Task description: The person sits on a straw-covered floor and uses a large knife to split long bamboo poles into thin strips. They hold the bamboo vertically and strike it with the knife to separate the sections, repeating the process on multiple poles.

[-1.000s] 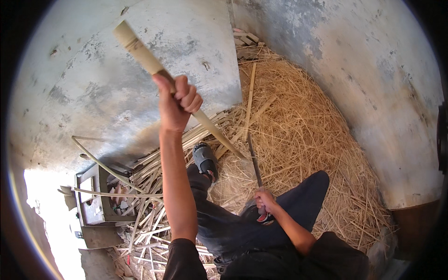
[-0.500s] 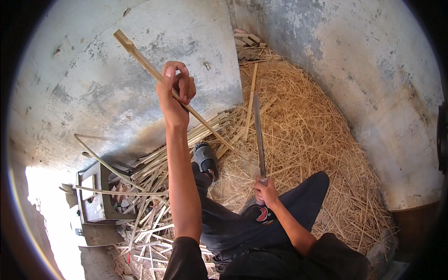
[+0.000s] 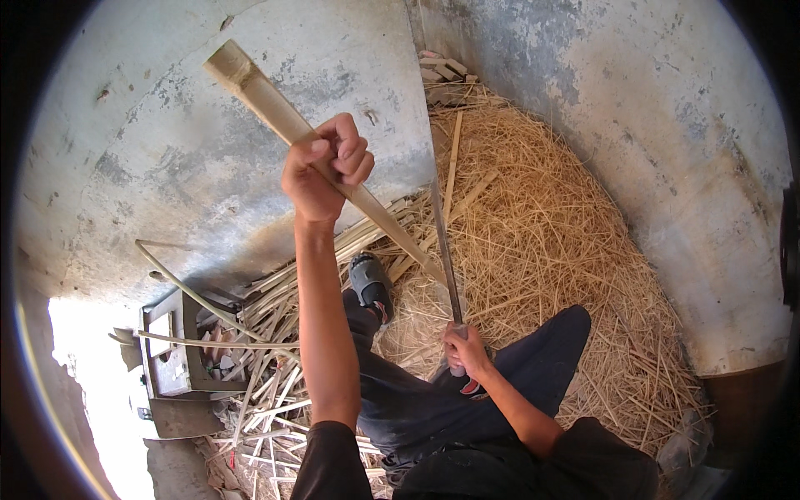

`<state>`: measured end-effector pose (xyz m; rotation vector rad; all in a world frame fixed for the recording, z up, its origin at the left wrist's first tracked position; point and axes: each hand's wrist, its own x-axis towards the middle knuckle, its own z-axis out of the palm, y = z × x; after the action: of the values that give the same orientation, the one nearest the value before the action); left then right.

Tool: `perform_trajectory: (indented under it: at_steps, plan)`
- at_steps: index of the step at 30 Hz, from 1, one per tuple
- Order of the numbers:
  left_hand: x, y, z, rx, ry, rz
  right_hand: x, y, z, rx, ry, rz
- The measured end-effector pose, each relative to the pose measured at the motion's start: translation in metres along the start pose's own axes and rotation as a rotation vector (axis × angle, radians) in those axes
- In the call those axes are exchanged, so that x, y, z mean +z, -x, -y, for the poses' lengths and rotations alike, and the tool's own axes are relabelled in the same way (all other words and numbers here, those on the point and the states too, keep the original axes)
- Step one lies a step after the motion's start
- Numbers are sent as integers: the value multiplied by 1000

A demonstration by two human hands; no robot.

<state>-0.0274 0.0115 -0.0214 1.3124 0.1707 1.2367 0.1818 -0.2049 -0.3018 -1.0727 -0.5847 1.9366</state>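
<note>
My left hand (image 3: 327,167), raised at upper centre, is closed around a long split bamboo strip (image 3: 385,222). The strip slants from the upper left down to the right, its broad flat face showing and a node near its top end. Lower down, my right hand (image 3: 467,348) grips the handle of a long, narrow-bladed knife (image 3: 442,242) above my bent knee. The blade points up and away from me. The strip's lower end meets or overlaps the blade just above the handle; I cannot tell whether they touch.
Straw-like shavings (image 3: 542,217) heap over the floor at centre and right. Cut strips (image 3: 275,392) lie piled at left beside a box-like metal frame (image 3: 171,350). My sandalled foot (image 3: 369,279) rests between them. Weathered walls (image 3: 650,125) rise behind; broken bricks (image 3: 442,68) sit in the corner.
The bamboo strip has turned so its broad face shows, and my left fingers have shifted around it. My right hand has brought the knife left, up to the strip's lower end.
</note>
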Motion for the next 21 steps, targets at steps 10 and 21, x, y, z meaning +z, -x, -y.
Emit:
perform_trajectory:
  at_steps: [10,21]
  plan:
    - [38,-10,20,185,-612,-416,8,-4,24,21,-107,27]
    - [67,-22,30,130,-502,-536,39,-3,85,-316,-133,179]
